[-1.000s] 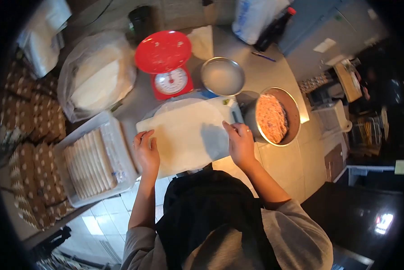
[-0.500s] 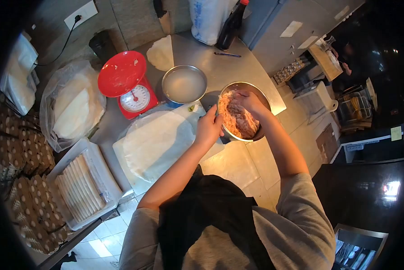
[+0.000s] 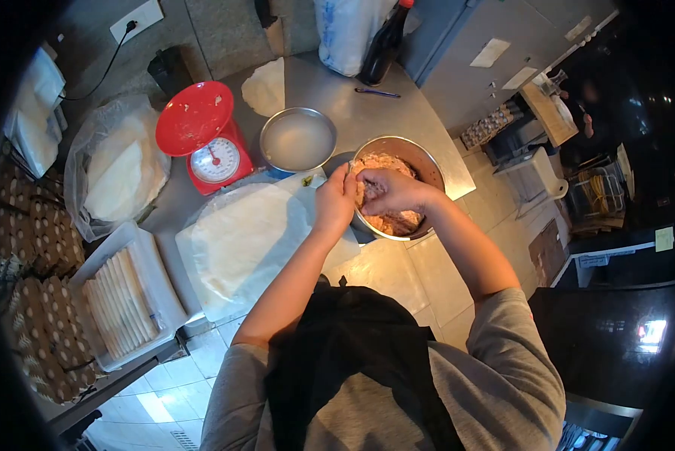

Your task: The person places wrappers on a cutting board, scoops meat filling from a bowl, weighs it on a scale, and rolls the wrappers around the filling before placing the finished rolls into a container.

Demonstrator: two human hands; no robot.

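A deep metal bowl point(image 3: 437, 177) holds a pinkish-orange ground meat mixture point(image 3: 398, 224) at the table's right edge. My right hand point(image 3: 391, 192) is inside it, fingers curled round a clump of the mixture near the left rim. At that rim my left hand point(image 3: 334, 197) is closed, its fingertips close to those of the right; its hold on the bowl is partly hidden. To the left lies a stack of thin pale wrapper sheets point(image 3: 236, 244). Behind them stands a shallow metal pan point(image 3: 298, 140) of cloudy liquid.
A red kitchen scale point(image 3: 216, 161) stands beside a plastic bag of wrappers point(image 3: 116, 180). Rolled wrappers lie in a white plastic container point(image 3: 174, 304) at left, near stacked egg trays point(image 3: 48, 346). A dark bottle point(image 3: 386, 46) and a pen point(image 3: 377, 93) are at the back.
My right hand has moved left through the bowl to the rim, gathering some mixture. My left hand has shifted up slightly towards it. The whole view has shifted a little.
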